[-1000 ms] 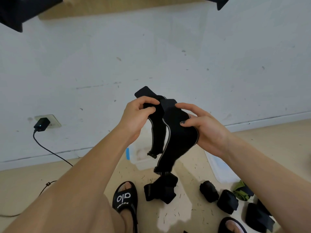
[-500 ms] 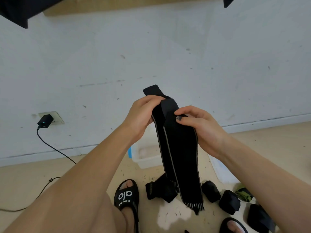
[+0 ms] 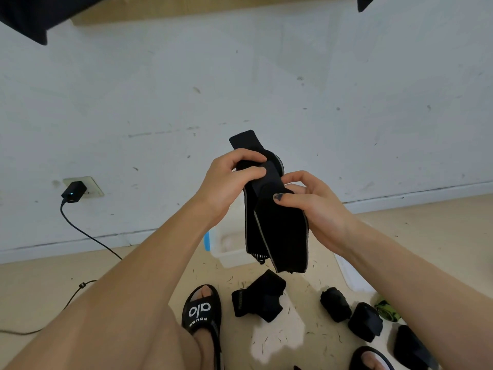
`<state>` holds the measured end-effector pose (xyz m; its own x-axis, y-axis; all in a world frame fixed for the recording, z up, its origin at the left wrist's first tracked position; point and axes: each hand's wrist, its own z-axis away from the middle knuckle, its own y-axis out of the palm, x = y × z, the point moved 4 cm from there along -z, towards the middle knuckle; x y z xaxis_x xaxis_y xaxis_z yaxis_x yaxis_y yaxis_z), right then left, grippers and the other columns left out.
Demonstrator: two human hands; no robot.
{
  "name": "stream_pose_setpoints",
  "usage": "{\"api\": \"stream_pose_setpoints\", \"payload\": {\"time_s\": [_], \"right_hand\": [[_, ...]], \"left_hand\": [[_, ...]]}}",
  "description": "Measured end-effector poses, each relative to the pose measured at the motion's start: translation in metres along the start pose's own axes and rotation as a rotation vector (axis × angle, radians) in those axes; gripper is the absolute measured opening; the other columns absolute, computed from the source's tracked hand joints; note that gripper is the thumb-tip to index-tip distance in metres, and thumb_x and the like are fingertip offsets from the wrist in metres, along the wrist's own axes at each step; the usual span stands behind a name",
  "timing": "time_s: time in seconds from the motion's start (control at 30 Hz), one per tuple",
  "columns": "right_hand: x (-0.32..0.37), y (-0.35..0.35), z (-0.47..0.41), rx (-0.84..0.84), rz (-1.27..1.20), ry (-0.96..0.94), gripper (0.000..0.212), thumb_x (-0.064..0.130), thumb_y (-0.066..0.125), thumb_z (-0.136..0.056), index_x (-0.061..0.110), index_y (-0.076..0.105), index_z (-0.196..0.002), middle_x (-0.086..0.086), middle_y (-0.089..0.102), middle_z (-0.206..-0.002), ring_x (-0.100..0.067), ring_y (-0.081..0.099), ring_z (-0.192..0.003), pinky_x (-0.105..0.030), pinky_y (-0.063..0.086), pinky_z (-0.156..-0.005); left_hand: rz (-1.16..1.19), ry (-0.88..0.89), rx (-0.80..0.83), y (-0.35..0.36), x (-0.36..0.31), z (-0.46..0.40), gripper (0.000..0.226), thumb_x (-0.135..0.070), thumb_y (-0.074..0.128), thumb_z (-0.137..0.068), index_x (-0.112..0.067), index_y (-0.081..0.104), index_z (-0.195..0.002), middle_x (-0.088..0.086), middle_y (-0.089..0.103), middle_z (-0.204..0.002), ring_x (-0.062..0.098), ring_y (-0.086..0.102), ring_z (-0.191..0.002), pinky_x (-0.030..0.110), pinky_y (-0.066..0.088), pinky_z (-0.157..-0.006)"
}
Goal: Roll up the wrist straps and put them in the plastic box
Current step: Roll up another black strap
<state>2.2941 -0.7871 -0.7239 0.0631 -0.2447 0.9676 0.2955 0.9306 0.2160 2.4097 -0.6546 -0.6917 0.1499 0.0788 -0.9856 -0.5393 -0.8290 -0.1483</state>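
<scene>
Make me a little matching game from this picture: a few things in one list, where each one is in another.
Things:
1. wrist strap
2. plastic box
3. charger
4. green roll

Places:
A. plugged into the wall socket
B. on the floor beneath the strap
C. held in both hands
D. on the floor, far right

Pairs: 1-C, 2-B, 3-A, 4-D

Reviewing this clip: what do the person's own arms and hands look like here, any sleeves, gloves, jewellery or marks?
Both forearms are bare with no sleeves in view. The left hand and the right hand wear no gloves, and no rings, watch or wristbands show. The right thumbnail carries dark, partly chipped nail polish. The left hand's nails are turned away, so whether they are painted cannot be told.
</scene>
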Motion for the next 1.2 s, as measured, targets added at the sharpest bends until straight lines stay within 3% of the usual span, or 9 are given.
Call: {"api": "stream_pose_setpoints", "payload": {"time_s": [0.17,0.43,0.93,1.03,1.1,1.2], "right_hand": [[-0.0012,0.0018,0.0003,-0.012,-0.016,0.000,0.027,-0.001,0.065,-0.095,-0.001,0.056,-0.121,-0.016,0.076,-0.110,-0.028,0.073,-0.088,-0.034,0.059,-0.076],[-0.0015,0.0020,0.0017,-0.018,-0.002,0.007,0.029,0.001,0.065,-0.096,-0.002,0.056,-0.124,-0.017,0.077,-0.110,-0.028,0.073,-0.088,-0.031,0.059,-0.070],[-0.0056,-0.0001,-0.0013,-0.067,0.046,0.031,0.027,0.004,0.068,-0.094,0.001,0.058,-0.120,-0.017,0.077,-0.109,-0.031,0.073,-0.092,-0.041,0.058,-0.086],[-0.0074,-0.0018,-0.0032,-0.096,0.074,0.046,0.028,0.006,0.070,-0.093,0.002,0.058,-0.118,-0.018,0.076,-0.110,-0.026,0.073,-0.088,-0.034,0.053,-0.079],[-0.0086,-0.0031,-0.0045,-0.113,0.110,0.045,0.028,0.008,0.072,-0.092,0.003,0.059,-0.116,-0.019,0.075,-0.110,-0.026,0.073,-0.088,-0.037,0.055,-0.082],[-0.0074,-0.0048,-0.0053,-0.170,0.323,0.024,0.028,0.017,0.076,-0.090,0.010,0.060,-0.112,-0.015,0.073,-0.101,-0.025,0.074,-0.089,-0.037,0.057,-0.085]], "left_hand": [[-0.039,0.040,0.003,0.0004,0.0000,-0.0006,0.025,-0.007,0.074,-0.084,-0.027,0.079,-0.098,-0.009,0.075,-0.103,0.016,0.068,-0.109,0.047,0.054,-0.104],[-0.073,0.069,0.005,0.0007,-0.0026,0.0007,0.028,-0.006,0.074,-0.084,-0.029,0.079,-0.099,-0.013,0.075,-0.102,0.014,0.068,-0.107,0.047,0.054,-0.103],[-0.073,0.078,0.006,0.0022,-0.0042,0.0012,0.031,-0.002,0.073,-0.084,-0.029,0.079,-0.098,-0.013,0.075,-0.102,0.013,0.068,-0.106,0.045,0.054,-0.102],[-0.075,0.083,0.009,0.0025,-0.0052,0.0015,0.031,-0.001,0.073,-0.084,-0.029,0.078,-0.098,-0.014,0.075,-0.101,0.012,0.068,-0.106,0.041,0.055,-0.101],[-0.077,0.087,0.010,0.0031,-0.0058,0.0019,0.032,0.000,0.073,-0.084,-0.028,0.078,-0.098,-0.014,0.075,-0.101,0.011,0.068,-0.105,0.037,0.056,-0.099],[-0.076,0.090,0.009,0.0034,-0.0067,0.0021,0.032,0.000,0.072,-0.084,-0.029,0.078,-0.097,-0.013,0.075,-0.101,0.010,0.068,-0.103,0.029,0.056,-0.093]]}}
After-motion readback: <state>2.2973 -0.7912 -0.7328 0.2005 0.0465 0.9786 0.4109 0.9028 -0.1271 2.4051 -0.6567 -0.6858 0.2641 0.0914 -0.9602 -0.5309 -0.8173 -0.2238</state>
